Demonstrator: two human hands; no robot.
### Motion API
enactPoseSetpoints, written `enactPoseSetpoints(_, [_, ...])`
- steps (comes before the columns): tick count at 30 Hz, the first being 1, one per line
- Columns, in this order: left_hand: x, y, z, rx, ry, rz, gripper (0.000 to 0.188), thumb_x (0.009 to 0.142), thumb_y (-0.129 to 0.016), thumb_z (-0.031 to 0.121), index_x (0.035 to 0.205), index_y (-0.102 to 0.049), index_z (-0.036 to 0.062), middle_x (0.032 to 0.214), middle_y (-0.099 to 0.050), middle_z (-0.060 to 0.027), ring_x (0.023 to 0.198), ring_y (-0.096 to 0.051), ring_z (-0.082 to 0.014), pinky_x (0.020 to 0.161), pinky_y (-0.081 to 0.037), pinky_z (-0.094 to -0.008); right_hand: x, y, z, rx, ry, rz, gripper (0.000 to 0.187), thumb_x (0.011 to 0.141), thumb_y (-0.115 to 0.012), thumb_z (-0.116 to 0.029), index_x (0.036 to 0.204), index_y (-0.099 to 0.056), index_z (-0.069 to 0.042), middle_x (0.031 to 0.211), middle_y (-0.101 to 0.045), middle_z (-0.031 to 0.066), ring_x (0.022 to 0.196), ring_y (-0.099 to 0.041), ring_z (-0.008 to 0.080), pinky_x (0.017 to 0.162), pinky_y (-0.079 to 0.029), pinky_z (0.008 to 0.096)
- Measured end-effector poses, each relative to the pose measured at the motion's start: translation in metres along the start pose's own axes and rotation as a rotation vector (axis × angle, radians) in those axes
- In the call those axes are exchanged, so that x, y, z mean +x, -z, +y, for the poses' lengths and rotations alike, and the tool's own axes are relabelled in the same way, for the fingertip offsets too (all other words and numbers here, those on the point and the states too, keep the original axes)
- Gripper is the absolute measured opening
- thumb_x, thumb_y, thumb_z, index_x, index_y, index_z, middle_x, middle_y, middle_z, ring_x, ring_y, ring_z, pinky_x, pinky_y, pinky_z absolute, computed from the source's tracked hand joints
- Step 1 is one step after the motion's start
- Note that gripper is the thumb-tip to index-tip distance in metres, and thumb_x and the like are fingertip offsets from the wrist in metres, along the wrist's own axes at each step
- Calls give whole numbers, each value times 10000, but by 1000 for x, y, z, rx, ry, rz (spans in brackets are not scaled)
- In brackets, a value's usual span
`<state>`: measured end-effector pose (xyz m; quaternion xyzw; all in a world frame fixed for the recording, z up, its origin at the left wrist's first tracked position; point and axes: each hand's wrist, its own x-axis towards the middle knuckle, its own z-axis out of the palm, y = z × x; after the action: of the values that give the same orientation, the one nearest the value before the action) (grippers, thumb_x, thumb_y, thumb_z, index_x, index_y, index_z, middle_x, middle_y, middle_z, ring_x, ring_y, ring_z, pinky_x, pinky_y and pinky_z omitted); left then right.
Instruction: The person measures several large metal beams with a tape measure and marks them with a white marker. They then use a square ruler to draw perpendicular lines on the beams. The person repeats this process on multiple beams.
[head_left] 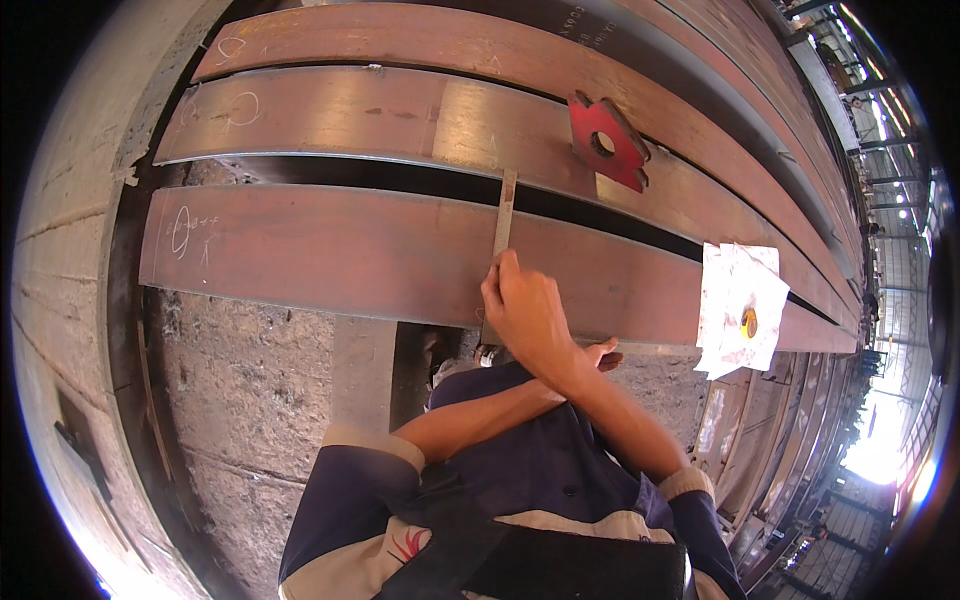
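Observation:
My right hand (527,300) is closed around the near end of a narrow, flat steel ruler (505,215). The ruler lies across the nearest flat steel beam (330,245), and its far end reaches over the dark gap to the edge of the second beam (330,110). Crossed beneath my right forearm, my left hand (605,355) rests by the near beam's front edge, fingers apart, with nothing visible in it. A red magnetic welding holder (610,143) with a round hole lies on the second beam.
White paper sheets (715,310) lie on the near beam to the right, with a small yellow-and-black object (749,322) on them. More long beams (400,28) run behind. Chalk marks show at their left ends. A concrete ledge (60,250) borders the left side.

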<state>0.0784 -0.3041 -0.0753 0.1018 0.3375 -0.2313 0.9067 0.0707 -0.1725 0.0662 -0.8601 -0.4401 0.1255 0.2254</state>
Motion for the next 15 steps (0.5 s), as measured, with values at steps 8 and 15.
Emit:
enactPoseSetpoints(8, [5,0,-3,-36,-172,-30,270,950,-737,212,1117,-646,21,1106,-700,-129,1014,-706,-231,913,-605,-368,-70,-11,-22,-65,-31,-114,194,942,-599,-149,930,-543,36,632,-624,254,581,-633,459,546,-516,529])
enactPoseSetpoints(15, [5,-1,-6,-18,-258,-15,277,955,-732,213,1120,-647,7,1090,-711,-142,951,-727,-245,898,-610,-366,-89,-23,-11,67,-47,-175,214,904,-627,-188,902,-639,26,664,-655,240,668,-664,471,622,-526,558])
